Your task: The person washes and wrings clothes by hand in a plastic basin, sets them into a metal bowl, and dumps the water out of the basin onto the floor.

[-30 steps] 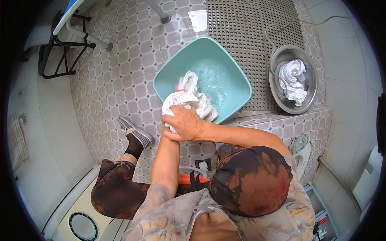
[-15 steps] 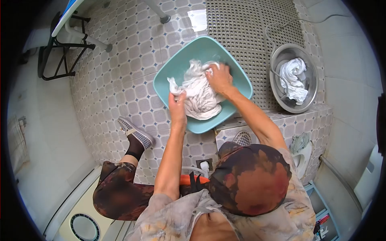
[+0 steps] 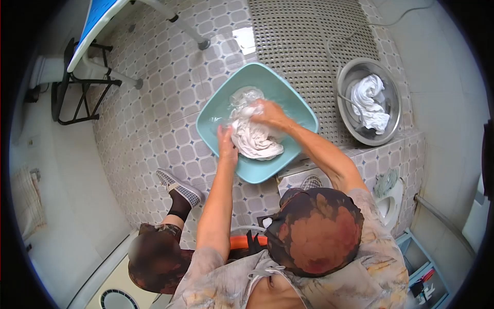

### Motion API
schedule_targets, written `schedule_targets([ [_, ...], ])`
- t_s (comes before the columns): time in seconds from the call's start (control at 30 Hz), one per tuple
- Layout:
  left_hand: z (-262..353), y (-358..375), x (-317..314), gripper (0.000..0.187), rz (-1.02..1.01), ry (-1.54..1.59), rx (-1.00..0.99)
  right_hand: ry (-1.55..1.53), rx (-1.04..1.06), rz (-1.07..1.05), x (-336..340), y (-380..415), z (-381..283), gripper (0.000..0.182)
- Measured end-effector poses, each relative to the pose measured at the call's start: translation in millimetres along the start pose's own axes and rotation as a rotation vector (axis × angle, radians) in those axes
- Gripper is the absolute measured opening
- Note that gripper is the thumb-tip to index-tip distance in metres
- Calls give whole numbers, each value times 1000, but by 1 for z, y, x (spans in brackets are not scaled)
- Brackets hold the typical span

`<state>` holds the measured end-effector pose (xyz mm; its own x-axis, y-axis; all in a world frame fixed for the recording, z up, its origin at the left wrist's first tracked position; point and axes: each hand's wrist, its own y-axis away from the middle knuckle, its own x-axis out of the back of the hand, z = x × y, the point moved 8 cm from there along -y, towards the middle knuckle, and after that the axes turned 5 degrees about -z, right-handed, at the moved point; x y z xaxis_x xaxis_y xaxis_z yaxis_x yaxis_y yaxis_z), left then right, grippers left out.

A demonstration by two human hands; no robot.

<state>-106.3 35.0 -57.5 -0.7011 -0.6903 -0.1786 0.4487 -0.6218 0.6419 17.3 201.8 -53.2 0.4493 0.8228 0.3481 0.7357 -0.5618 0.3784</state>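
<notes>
A wet white cloth point(image 3: 257, 141) lies bunched in a turquoise square basin point(image 3: 254, 175) that holds water. At the cloth's left edge, my left hand point(image 3: 227, 143) is closed on it, with the fingertips partly blurred by the water. My right hand point(image 3: 271, 114) bends over the upper part of the cloth and grips it, fingers half hidden in the folds. Water splashes around both hands.
Right of the basin stands a metal bowl point(image 3: 343, 116) with another white cloth point(image 3: 368, 100) and a hose point(image 3: 329, 49) running into it. A perforated mat point(image 3: 303, 41) covers the floor behind. A folding frame point(image 3: 85, 100) and a blue-topped table point(image 3: 98, 20) are at left.
The raised cloth end at my left hand has dropped into the basin. My right hand has shifted slightly left and down over the cloth. The whole view has tilted a little.
</notes>
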Motion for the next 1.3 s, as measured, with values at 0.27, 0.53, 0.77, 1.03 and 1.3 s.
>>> schedule_targets([
  [0.27, 8, 18, -33, 53, -690, 687, 279, 121, 520, -37, -73, 112, -167, 34],
  [0.53, 18, 37, -60, 42, -530, 719, 127, 384, 362, 90, -44, 34, -108, 26],
  [0.77, 22, 27, -29, 55, -3, 250, -144, 447, -95, 247, 14, 31, -13, 40],
  [1.03, 7, -40, -7, 80, 135, -1111, -436, 832, -28, 6, -42, 32, 7, 65],
  [1.3, 24, -33, 9, 76, 76, -933, -298, 413, -38, -4, 12, -25, 21, 64],
])
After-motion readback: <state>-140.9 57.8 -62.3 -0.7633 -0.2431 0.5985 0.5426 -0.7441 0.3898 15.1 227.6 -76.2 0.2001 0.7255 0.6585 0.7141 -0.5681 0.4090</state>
